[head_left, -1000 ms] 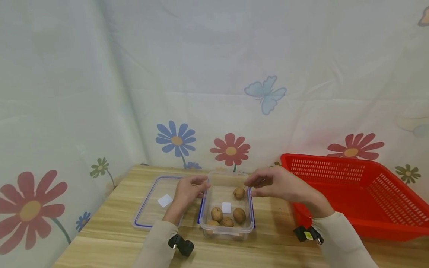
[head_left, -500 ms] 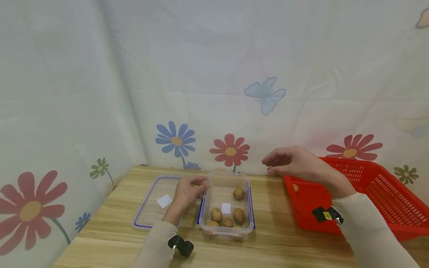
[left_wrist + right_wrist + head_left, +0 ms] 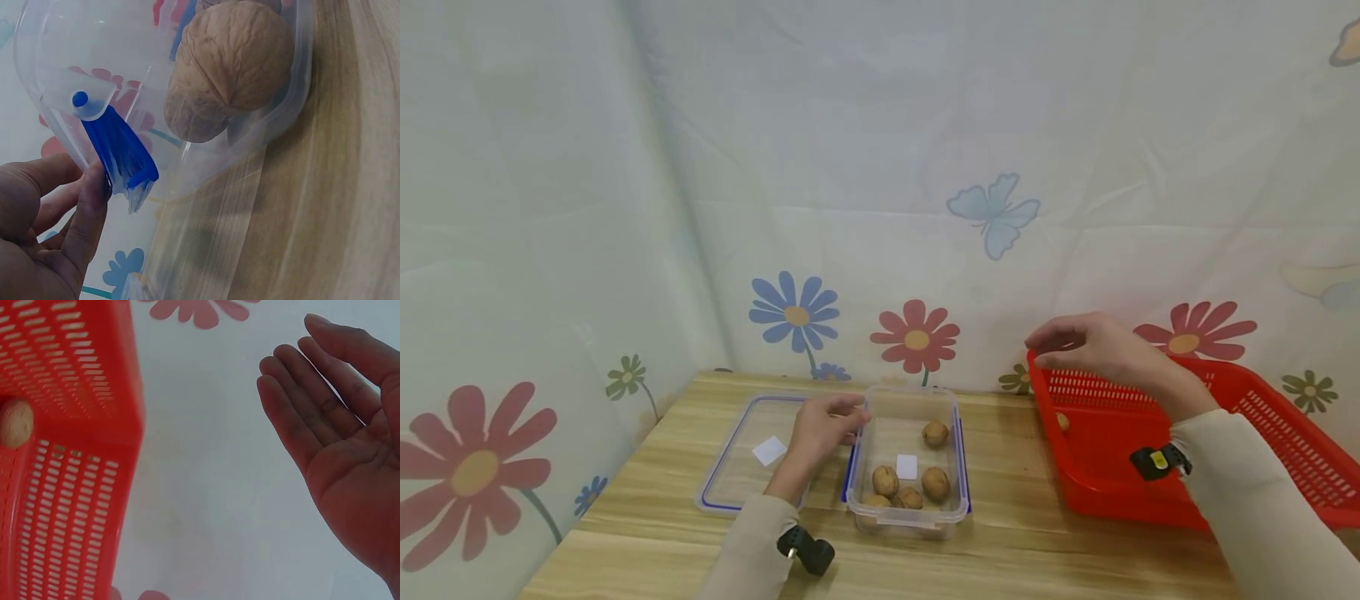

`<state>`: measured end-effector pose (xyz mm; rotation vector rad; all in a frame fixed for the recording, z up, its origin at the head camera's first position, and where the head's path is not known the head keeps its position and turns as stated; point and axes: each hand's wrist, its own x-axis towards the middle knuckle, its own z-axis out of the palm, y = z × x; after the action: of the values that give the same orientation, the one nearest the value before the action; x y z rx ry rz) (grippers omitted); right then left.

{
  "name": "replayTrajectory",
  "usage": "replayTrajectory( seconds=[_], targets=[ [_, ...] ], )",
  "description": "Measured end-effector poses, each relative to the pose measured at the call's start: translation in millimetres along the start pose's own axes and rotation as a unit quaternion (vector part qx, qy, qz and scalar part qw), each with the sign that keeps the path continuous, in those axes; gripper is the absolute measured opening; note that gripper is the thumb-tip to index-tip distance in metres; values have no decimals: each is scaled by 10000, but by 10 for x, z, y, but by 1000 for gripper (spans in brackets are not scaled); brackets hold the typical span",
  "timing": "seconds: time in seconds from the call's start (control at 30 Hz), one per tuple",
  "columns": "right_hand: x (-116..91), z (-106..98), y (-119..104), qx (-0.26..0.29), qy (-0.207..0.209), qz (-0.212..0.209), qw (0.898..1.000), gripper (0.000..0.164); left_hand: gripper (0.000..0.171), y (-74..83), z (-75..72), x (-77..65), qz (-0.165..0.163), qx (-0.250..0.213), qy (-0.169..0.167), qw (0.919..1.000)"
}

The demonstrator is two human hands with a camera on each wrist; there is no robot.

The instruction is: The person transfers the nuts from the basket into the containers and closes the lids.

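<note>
A clear plastic food container (image 3: 907,518) with blue latches stands on the table, with several walnuts (image 3: 936,483) and a small white square inside. My left hand (image 3: 824,425) pinches its left rim; in the left wrist view, thumb and fingers (image 3: 92,181) meet at the rim beside a blue latch (image 3: 119,144). My right hand (image 3: 1101,346) is raised over the left back corner of a red basket (image 3: 1150,502). Its palm and spread thumb show bare in the right wrist view. One walnut (image 3: 1062,422) lies against the basket's left wall.
A clear lid (image 3: 730,467) with a blue seal and a white square lies left of the container on the wooden table (image 3: 1000,550). Behind the table hangs a white curtain (image 3: 850,167) printed with flowers and a butterfly.
My right hand has moved right and up, from the container's right rim to above the basket. The walnut by the basket's left wall has come into sight. My left hand has stayed put.
</note>
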<state>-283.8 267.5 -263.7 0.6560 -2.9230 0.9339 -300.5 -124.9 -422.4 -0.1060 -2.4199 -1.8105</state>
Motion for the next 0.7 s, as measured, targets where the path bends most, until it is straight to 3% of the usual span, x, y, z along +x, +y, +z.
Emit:
replayTrajectory(
  seconds=[0.37,0.7],
  targets=[
    [49,-58,357,171,-2,305,9994,51,32,0,-8,-6,3,-36,9,10000],
    [51,-53,717,359,-211,720,9965,46,32,46,-15,-30,-25,-49,-15,10000]
  ],
)
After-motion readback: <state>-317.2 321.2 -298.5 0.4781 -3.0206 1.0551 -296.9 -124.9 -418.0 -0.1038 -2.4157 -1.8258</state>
